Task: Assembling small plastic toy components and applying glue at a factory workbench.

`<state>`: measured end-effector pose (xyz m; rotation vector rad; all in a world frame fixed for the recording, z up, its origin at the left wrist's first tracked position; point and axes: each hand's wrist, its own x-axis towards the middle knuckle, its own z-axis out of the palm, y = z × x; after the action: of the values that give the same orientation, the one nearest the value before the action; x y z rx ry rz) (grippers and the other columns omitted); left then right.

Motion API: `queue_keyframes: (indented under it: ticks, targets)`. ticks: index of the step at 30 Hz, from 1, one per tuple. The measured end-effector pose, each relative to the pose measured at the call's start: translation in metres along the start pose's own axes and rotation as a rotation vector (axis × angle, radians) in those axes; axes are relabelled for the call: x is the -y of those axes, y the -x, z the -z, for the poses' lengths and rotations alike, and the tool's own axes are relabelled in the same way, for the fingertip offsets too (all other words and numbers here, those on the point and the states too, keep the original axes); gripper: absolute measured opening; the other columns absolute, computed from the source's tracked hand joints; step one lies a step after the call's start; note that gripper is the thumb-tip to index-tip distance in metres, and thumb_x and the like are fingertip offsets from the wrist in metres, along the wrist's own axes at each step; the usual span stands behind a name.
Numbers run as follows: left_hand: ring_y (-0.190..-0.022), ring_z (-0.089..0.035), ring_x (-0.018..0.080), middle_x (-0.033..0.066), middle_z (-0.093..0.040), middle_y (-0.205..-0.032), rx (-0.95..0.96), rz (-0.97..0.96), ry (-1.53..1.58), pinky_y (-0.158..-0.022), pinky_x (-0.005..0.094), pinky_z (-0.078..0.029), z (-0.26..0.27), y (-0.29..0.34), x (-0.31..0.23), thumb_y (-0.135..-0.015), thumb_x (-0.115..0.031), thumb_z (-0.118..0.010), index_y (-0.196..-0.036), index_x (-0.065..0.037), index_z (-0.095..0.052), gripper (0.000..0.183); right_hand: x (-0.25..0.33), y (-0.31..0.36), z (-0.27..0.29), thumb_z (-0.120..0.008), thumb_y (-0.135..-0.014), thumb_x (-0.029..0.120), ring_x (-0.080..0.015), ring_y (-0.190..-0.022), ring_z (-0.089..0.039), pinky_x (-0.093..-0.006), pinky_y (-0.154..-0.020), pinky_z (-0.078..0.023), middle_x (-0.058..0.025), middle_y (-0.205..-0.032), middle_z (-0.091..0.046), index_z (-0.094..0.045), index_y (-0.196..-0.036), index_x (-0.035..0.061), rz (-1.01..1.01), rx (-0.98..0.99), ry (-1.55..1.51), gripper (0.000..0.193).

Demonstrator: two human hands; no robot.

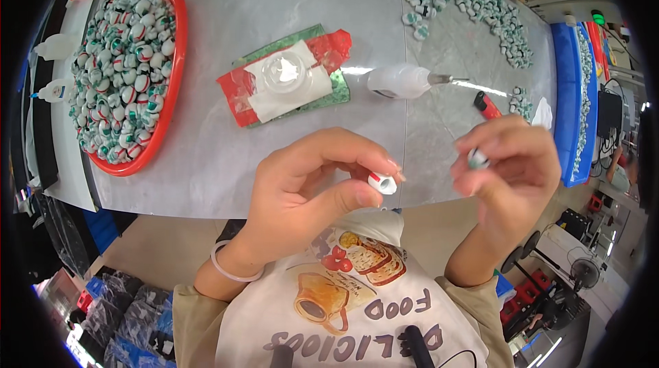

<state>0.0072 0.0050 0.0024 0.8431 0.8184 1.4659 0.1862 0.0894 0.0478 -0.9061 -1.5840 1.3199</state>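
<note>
Thumb and fingers of my left hand pinch a small white hollow piece with a red mark, its round opening toward me. To the right, my right hand pinches a small rounded piece in white, dark and green; slight blur hides its detail. Both hands are raised near the table's front edge, apart from each other. Beyond them lies a white squeeze bottle with a thin metal tip pointing right. A clear round dish rests on white paper over red and green wrappers.
At left, a red basin is heaped with white, green and red pieces. Similar small pieces lie scattered at the far right. A red and black cylindrical object lies beyond my right hand. A blue tray stands at the right edge.
</note>
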Motion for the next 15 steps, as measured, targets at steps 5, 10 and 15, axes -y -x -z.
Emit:
queue_keyframes:
  ticks: [5,10,15]
  targets:
    - [-0.076,-0.059,0.0211,0.0127,-0.056,-0.084,-0.037,0.004,-0.079,-0.068,0.0300,-0.047,0.000,-0.002,0.002,-0.074,-0.010,-0.066,-0.089,0.001,-0.053,0.022,0.001,0.005,-0.010,-0.067,-0.063,-0.007,-0.0188,-0.064,-0.059,-0.0233,-0.052,-0.049,-0.0178,-0.081,-0.056,-0.056,-0.079,-0.0014,0.132,0.291,0.095,0.020]
    - [-0.077,-0.054,0.0134,0.0109,-0.059,-0.093,-0.031,-0.018,-0.030,-0.067,0.0249,-0.044,-0.001,0.001,0.003,-0.073,0.000,-0.064,-0.097,0.003,-0.056,0.024,0.005,0.007,-0.017,-0.066,-0.057,-0.012,-0.0205,-0.065,-0.059,-0.0252,-0.056,-0.050,-0.0182,-0.080,-0.056,-0.056,-0.077,-0.0016,0.094,0.282,0.113,0.025]
    - [-0.076,-0.054,0.0133,0.0106,-0.059,-0.090,-0.011,-0.072,-0.071,-0.064,0.0244,-0.044,0.002,0.000,0.006,-0.071,0.003,-0.066,-0.094,0.003,-0.057,0.024,-0.001,0.011,-0.024,-0.068,-0.052,-0.012,-0.0207,-0.063,-0.058,-0.0244,-0.056,-0.047,-0.0180,-0.076,-0.059,-0.055,-0.074,-0.0013,0.218,0.191,0.191,0.028]
